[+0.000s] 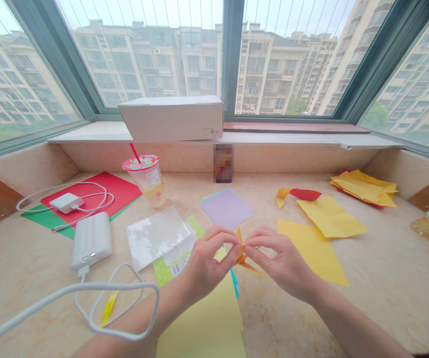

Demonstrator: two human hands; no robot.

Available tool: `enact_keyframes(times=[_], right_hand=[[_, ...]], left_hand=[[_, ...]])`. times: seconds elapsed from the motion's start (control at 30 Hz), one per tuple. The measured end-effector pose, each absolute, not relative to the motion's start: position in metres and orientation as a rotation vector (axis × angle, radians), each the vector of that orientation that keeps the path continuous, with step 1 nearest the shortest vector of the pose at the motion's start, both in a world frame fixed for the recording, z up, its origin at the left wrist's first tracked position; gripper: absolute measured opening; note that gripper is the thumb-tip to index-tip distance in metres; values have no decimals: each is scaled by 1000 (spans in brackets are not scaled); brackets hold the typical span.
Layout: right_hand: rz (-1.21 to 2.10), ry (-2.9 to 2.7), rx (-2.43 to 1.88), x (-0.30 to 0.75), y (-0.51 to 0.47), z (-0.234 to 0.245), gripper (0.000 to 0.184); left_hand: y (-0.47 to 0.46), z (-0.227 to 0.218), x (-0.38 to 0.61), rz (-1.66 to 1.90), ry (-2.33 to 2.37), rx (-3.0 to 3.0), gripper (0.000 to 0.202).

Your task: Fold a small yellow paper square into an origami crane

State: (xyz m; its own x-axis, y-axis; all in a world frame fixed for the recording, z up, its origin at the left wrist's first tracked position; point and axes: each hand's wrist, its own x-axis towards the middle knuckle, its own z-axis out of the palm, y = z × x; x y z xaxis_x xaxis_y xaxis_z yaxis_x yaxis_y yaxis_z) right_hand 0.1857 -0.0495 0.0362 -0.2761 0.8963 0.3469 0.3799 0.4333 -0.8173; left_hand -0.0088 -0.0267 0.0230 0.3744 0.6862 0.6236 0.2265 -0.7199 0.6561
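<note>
Between my two hands is a small folded piece of orange-yellow paper, with pointed ends sticking up and down to the right. My left hand pinches its left side between thumb and fingers. From the other side, my right hand pinches it with the thumb and index finger. The parts under my fingertips are hidden. Below my left hand lies a pale yellow sheet. A lilac square of paper lies just beyond my hands, and a flat yellow sheet is beside my right hand.
A creased yellow sheet, a small folded yellow-and-red piece and a yellow paper pile lie right. Left are a cup with a straw, a power bank, a white cable and a clear packet. A white box sits on the sill.
</note>
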Motion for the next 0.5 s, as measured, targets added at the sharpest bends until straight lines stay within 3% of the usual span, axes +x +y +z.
enact_keyframes(times=[0.5], right_hand=[[563, -1958, -1037, 184, -49, 30, 13]], left_hand=[[-27, 22, -9, 1282, 826, 2172, 9]])
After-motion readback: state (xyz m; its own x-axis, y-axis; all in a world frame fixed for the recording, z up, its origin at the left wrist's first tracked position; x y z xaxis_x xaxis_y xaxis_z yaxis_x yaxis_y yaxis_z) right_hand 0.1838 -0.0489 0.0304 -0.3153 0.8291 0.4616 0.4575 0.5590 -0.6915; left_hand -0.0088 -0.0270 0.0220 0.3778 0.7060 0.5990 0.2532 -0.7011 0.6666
